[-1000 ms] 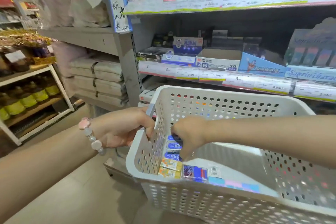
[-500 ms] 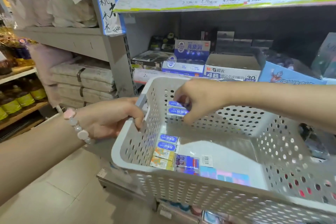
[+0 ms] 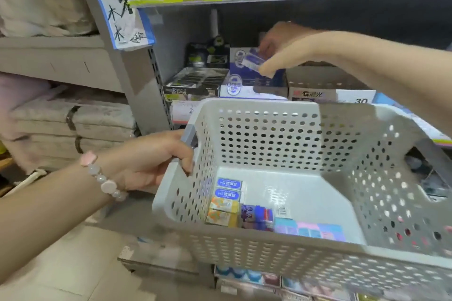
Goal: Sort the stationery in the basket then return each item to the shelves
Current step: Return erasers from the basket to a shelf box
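White basket (image 3: 269, 115) gripped by left hand (image 3: 156, 156); right hand (image 3: 283, 49) pinches eraser (image 3: 253, 60) over blue-white box (image 3: 244, 85).

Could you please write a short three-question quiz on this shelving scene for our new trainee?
1. True or false: the left hand grips the white perforated plastic basket by its handle.
2. What does the right hand hold? A) blue-and-white eraser packets B) a pen C) nothing
3. Fill in: two blue-labelled erasers in the basket lie beside two ____ boxes.

Key: 1 true; 2 A; 3 yellow-orange.
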Demonstrator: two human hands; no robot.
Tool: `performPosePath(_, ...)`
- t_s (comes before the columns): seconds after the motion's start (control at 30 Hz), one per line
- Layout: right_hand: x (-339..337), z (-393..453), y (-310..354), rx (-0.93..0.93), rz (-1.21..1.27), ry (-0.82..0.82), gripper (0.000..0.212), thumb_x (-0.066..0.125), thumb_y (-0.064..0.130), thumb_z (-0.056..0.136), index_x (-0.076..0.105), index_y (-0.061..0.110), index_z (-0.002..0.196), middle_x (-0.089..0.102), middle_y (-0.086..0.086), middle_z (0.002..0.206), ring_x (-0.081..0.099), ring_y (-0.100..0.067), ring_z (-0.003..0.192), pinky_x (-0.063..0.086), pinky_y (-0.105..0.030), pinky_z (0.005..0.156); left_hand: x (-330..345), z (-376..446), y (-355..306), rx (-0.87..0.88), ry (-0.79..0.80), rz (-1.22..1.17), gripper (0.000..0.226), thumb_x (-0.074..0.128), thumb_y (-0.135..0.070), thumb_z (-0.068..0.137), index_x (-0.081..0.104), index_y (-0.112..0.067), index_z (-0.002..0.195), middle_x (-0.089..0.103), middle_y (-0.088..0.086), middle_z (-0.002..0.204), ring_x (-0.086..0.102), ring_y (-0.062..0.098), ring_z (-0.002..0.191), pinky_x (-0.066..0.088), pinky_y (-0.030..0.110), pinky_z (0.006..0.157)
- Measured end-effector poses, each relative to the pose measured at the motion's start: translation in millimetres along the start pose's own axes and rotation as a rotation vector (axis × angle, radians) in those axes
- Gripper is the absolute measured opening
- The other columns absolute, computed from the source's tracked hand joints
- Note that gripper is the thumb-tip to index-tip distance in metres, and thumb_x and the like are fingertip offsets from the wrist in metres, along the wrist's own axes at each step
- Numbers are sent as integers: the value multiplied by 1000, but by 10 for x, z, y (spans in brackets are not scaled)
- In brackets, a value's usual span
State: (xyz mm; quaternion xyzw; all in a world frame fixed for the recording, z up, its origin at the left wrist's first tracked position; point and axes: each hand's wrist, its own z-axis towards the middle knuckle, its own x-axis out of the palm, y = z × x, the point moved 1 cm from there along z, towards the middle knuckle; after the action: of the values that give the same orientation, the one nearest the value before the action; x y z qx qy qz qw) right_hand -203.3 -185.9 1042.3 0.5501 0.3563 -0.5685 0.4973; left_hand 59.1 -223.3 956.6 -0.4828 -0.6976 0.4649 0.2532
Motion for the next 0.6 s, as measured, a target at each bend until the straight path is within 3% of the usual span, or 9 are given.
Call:
performPosePath(0.07,58,172,-54,53,-45,31,38,67,34,66,69,3,88,69,-20,91,60,-29,69,43,-30,57,-104,52,4,9,26,11,59,47,8,55,64,-20,104,74,12,91,72,25,76,57,37,61)
performPosePath(0.2,156,346,-33,77,-87,104,36,68,36,67,70,12,94,72,-9,96,66,-29,88,53,-34,71,-255,126,17,20,71,-6,57,47,7,50,69,-19,96,74,16,91,72,29,75,59,38,58)
performPosePath(0.27,202,383,4,71,-93,131,43,67,34,68,68,5,100,70,-16,100,65,-35,94,54,-35,74,-296,153,23,24,108,-8,57,47,7,51,69,-17,97,73,17,93,72,30,75,58,37,57)
performPosePath(0.37,268,434,50,68,-87,141,52,66,29,71,61,-5,108,63,-24,111,59,-42,103,51,-50,89,-317,166,28,28,142,-38,54,46,11,53,69,-15,95,73,18,90,72,30,71,57,36,52)
performPosePath(0.5,294,464,49,44,-67,159,44,66,29,81,61,11,120,64,-5,116,61,-25,101,51,-38,91,-333,198,51,29,166,-44,53,41,20,70,68,-16,100,74,17,93,72,29,74,57,35,53)
performPosePath(0.6,322,487,52,-14,-76,135,36,62,28,84,63,10,115,66,-8,108,61,-27,95,49,-39,84,-358,216,62,31,173,-61,53,39,20,73,68,-16,98,74,16,92,72,29,74,57,35,52)
